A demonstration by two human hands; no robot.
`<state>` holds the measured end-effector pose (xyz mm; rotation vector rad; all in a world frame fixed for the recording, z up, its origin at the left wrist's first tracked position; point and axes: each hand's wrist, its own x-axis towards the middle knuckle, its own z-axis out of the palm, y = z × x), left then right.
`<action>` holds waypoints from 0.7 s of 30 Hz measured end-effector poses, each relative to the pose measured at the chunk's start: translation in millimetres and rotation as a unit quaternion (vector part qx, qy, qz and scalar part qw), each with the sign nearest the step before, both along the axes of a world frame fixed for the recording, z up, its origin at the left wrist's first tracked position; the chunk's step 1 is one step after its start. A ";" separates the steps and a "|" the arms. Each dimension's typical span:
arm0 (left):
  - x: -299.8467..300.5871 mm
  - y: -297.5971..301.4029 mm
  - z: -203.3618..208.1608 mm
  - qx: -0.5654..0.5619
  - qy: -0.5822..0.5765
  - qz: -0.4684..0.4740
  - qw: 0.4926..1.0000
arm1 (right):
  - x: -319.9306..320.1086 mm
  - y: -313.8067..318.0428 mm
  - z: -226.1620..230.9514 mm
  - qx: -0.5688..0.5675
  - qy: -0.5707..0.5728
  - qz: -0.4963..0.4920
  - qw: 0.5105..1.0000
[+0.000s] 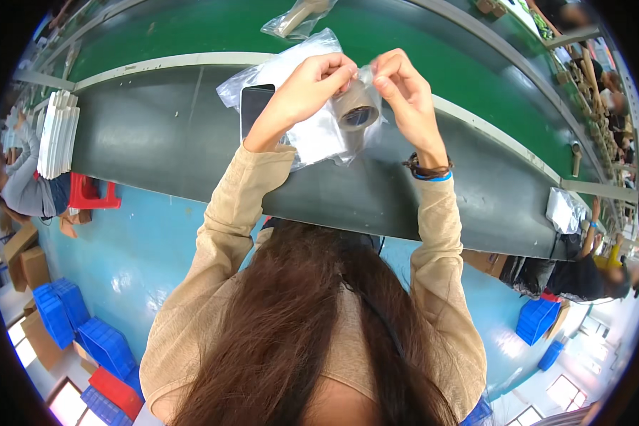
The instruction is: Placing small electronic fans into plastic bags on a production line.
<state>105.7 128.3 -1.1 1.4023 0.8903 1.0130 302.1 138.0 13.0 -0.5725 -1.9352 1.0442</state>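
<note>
Both my hands are raised over the dark bench, thumbs and fingertips pinched together. Between them is a grey-beige cylinder point(349, 106) with a dark round end, apparently inside a clear plastic bag point(366, 77). My left hand point(311, 89) grips the bag's upper edge from the left. From the right, my right hand point(408, 92) pinches the same edge. Below them lie more clear and white plastic bags point(312, 138), partly covered by my left hand. A phone-like dark rectangle with a pale rim point(255, 106) rests beside my left wrist.
Beyond the bench's pale rail runs a green conveyor belt point(220, 32), carrying a bagged beige item point(299, 18) and another beige item point(576, 157). White flat pieces point(58, 135) are stacked at the left end. A plastic-wrapped bundle point(565, 211) lies at the right. Other people sit at both sides.
</note>
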 end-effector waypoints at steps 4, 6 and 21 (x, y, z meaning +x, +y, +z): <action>7.7 -0.7 18.4 0.024 -0.070 0.046 0.996 | -8.0 -3.6 1.7 0.001 0.147 -0.176 0.973; 10.1 -1.7 8.1 0.076 -0.089 0.102 0.988 | 1.5 8.9 15.3 0.063 0.041 -0.329 0.941; 35.6 -76.0 -84.4 0.237 0.368 0.113 0.892 | 100.9 270.4 -85.3 0.199 -0.295 -0.556 0.751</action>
